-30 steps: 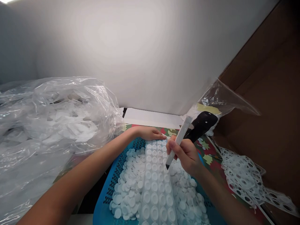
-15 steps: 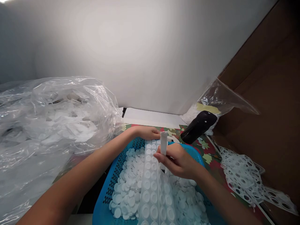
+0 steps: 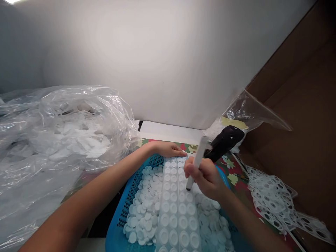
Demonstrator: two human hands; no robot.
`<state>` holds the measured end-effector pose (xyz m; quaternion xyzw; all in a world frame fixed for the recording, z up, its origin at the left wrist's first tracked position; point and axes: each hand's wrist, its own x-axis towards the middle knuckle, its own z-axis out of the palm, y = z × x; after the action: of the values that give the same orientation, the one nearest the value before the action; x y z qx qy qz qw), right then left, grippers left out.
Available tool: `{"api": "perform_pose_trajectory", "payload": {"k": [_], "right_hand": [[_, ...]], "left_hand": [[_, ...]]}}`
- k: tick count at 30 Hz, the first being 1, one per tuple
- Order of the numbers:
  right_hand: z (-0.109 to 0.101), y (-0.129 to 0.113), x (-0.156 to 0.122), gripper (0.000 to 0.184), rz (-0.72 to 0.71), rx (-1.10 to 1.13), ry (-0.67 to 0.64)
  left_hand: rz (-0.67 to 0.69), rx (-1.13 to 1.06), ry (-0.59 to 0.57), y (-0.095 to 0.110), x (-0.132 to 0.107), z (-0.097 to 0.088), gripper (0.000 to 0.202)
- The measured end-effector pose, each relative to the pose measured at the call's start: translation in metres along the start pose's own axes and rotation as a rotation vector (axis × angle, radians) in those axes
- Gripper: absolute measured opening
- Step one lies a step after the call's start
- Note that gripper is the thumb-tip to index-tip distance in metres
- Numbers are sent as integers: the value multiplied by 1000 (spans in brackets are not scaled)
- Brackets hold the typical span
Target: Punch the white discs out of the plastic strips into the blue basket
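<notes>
A long translucent strip of white round pads (image 3: 173, 203) lies lengthwise over a heap of loose white discs (image 3: 144, 210) in a blue plastic basket (image 3: 123, 206). My left hand (image 3: 170, 149) rests flat on the strip's far end, with the fingers together. My right hand (image 3: 203, 178) grips a white pen-like tool with a black tip (image 3: 198, 162). That tip is down at the strip's right edge, and I cannot tell whether it touches the strip.
A black handheld device (image 3: 225, 141) lies beyond my right hand, near a clear bag of white material (image 3: 252, 117). A large clear bag of white pieces (image 3: 63, 136) fills the left. Punched white sheet waste (image 3: 275, 199) lies right, on a leaf-patterned cloth (image 3: 233, 171) beside a cardboard wall (image 3: 294, 87).
My right hand has moved toward the strip's edge, and the tool has gone from nearly upright to tilted, tip down. My left hand has stayed on the strip.
</notes>
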<state>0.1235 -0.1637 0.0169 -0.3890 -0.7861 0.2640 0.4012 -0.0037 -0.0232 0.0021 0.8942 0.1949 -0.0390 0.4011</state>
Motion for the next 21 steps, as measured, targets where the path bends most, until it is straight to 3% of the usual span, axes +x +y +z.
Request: {"api": "perform_pose_trajectory", "payload": {"k": [3,13,21], "right_hand": [[3,0,-2,28,-22,127,116],[12,-4,1,19,-77,96,-204],[14,-8,2,23,-103,-137,-360]], "left_hand": [[4,-11,-34,1,-1,-1,54],[6,-7,-33,3,-2,-2,53],[-9,-13,-42,3,-3,-2,56]]}}
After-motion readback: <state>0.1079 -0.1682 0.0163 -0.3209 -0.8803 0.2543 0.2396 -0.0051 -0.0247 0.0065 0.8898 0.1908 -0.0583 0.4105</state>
